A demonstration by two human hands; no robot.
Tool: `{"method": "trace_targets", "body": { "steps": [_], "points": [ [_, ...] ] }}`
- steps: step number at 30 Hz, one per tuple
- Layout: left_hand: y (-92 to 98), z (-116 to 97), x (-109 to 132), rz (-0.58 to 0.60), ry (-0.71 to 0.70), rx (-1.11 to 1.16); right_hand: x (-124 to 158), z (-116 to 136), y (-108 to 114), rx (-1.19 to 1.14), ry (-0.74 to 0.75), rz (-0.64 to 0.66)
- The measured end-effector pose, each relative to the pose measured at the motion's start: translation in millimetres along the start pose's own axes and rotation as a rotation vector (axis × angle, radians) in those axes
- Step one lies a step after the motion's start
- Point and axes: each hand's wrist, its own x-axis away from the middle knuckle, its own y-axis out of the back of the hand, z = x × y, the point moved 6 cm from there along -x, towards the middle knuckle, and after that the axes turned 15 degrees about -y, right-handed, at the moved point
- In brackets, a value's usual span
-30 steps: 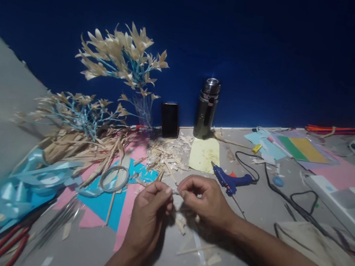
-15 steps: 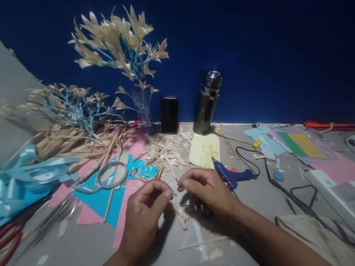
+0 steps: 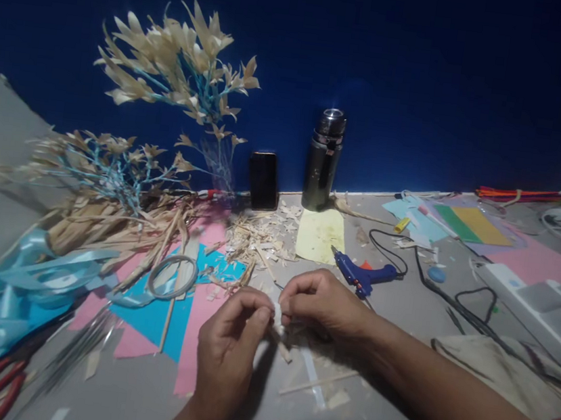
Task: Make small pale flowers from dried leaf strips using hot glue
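The person's left hand [image 3: 235,347] and right hand [image 3: 320,307] meet on the near left side of the blue glue gun [image 3: 364,275], fingertips pinched together on a small whitish piece [image 3: 277,313], too blurred for me to make out just what it is. Below them, nearer than the glue gun, a thin stick [image 3: 318,383] lies on the grey worktop [image 3: 396,309]. The glue gun's nozzle points over the edge of a yellow paper [image 3: 318,235]. Behind the glue gun and a little left stands a dark vacuum flask [image 3: 322,174]; farther left of it, a phone [image 3: 263,182] is propped upright. Also left of the glue gun I see pale shavings [image 3: 256,241], then blue paper [image 3: 147,320] overlapping pink paper [image 3: 188,355], a grey ring [image 3: 151,277] resting on top. Well left are husk-like flowers [image 3: 199,43] on blue stems and loops of light-blue ribbon [image 3: 31,244]. Right of the glue gun sits a white power strip [image 3: 506,285].
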Motion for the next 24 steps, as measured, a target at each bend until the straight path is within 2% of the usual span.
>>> {"method": "trace_targets", "body": {
  "steps": [7, 15, 24],
  "points": [
    [1.2, -3, 1, -0.093, -0.001, -0.004, -2, -5, -3, -0.063, 0.005, 0.026],
    [-2.2, 3, 0, 0.013, 0.101, 0.089, 3, -2, -6, -0.043, -0.025, 0.094],
    [-1.9, 2, -2, 0.066, 0.123, 0.071, 9, -3, -10, -0.002, -0.106, 0.149]
  ]
}}
